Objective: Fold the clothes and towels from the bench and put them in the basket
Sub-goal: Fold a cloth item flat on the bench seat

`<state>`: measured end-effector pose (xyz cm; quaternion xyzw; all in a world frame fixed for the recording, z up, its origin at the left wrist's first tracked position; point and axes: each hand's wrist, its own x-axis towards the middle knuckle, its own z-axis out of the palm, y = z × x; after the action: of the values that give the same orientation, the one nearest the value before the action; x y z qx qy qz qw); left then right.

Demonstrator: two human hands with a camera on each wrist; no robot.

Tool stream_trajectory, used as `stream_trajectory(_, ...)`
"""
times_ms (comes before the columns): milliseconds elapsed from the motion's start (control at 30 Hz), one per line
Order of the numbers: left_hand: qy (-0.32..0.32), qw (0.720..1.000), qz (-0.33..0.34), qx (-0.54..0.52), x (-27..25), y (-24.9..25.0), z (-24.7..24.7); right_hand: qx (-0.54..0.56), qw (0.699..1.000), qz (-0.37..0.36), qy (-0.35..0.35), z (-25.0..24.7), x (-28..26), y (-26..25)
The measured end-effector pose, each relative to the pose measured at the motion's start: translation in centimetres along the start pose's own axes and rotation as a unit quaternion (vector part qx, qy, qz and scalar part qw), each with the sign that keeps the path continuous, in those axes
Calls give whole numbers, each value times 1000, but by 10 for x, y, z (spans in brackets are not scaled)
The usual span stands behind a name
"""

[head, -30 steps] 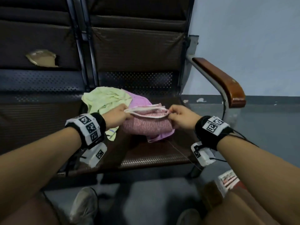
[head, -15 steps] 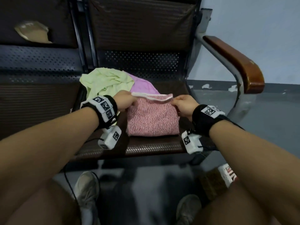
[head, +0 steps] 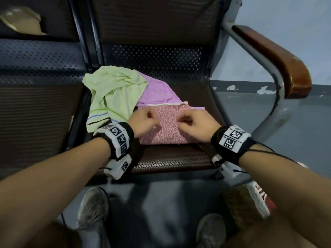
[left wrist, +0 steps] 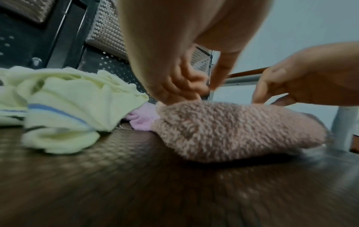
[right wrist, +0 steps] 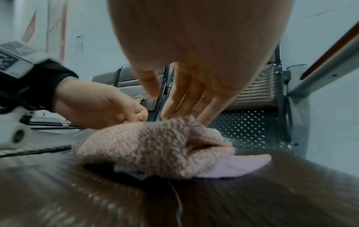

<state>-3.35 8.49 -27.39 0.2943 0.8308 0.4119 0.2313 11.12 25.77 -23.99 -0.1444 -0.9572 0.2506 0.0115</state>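
Bench seat [head: 170, 158] holds pink towel [head: 168, 126] — both hands touching.

Grey shoes [head: 93, 208] on dark floor [head: 157, 203]; pale wall [head: 286, 20] behind; torn patch [head: 19, 20] upper left.

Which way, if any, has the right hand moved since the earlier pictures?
Yes: the right hand moved toward the front edge of the bench seat.

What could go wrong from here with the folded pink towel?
1. The pink towel lies partly on the purple cloth; lifting it may drag that cloth along.
2. A loose thread hangs off the seat's front edge and could snag.
3. The left hand and right hand sit on top without a clear grip, so the fold may open.
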Motion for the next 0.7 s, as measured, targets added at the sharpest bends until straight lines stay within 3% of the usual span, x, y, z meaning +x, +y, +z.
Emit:
stream_trajectory(100, -97, 994, 48, 31, -21, -13, 0, -67, 992, -22, -109, 5, -17, 10)
stream_trajectory(167, -119, 986, 72, 95, -32, -23, 0, -93, 990, -32, -96, 11, -21, 17)
stream_trajectory(300, -16, 986, 66, 152, -43, -40, 1, -69, 997, -28, 5, 7, -22, 15)
stream_trajectory(400, 39, 993, 57, 91, -46, -37, -5, -28, 997, -52, 56, -4, -26, 7)
stream_trajectory(500, 89, 994, 37, -42, -46, -29, -12, 56, 993, -45, 97, -15, -31, 3)
stream_trajectory(567, 112, 987, 13, -112, -43, -27, -12, 136, 987, -8, 88, -17, -32, 2)
stream_trajectory(700, 131, 977, -54, -161, -37, -36, -5, 239, 968, 74, -32, -7, -28, 6)
